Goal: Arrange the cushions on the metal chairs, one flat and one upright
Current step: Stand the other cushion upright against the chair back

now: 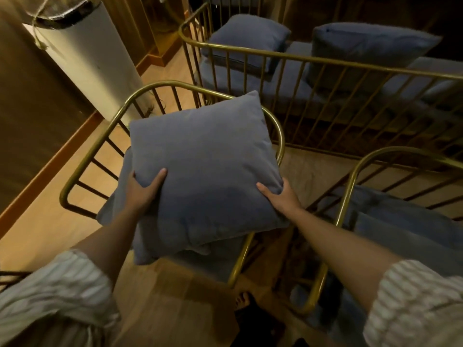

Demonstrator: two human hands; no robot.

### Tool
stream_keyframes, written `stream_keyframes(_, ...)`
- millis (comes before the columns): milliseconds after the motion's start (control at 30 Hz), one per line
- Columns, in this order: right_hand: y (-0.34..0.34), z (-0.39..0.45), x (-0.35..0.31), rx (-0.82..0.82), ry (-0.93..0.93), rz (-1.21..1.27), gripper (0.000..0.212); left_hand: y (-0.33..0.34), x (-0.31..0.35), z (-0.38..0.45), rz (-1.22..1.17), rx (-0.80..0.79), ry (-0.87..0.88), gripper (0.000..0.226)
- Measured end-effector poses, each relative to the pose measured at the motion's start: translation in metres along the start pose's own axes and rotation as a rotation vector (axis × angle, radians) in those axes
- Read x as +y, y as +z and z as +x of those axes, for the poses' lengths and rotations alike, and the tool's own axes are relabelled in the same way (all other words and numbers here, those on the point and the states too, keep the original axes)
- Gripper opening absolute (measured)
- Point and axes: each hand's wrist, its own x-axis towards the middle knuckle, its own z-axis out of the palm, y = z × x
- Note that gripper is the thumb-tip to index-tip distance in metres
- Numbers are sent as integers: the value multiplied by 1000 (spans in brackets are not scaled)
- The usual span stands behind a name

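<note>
Head view, item: blue cushion, held over the near metal chair. We clamped our left hand and right hand on its lower side edges. Judged soft, light, compressible; best gripped at edges or corners.

Head-worn camera looks steeply down, close over the hands and chairs.

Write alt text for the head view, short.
Both hands, left hand and right hand, hold a blue cushion over the seat cushion of a gold metal chair. Two more cushioned chairs stand nearby.
</note>
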Motion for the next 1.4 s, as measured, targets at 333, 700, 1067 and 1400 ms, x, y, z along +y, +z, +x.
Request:
stream_keyframes(333,-20,6,-31,-42,-84,250,98,-2,14,11,-154,73,-392,148)
stream_keyframes(700,-154,-34,-32,161,-332,186,93,77,85,-89,-404,69,-206,123)
stream_keyframes(1067,-429,-118,86,373,-345,106,85,286,185,-270,-571,-24,-61,110)
stream_keyframes(1400,-583,-157,226,512,-213,180,90,431,269,-386,-471,-141,176,111)
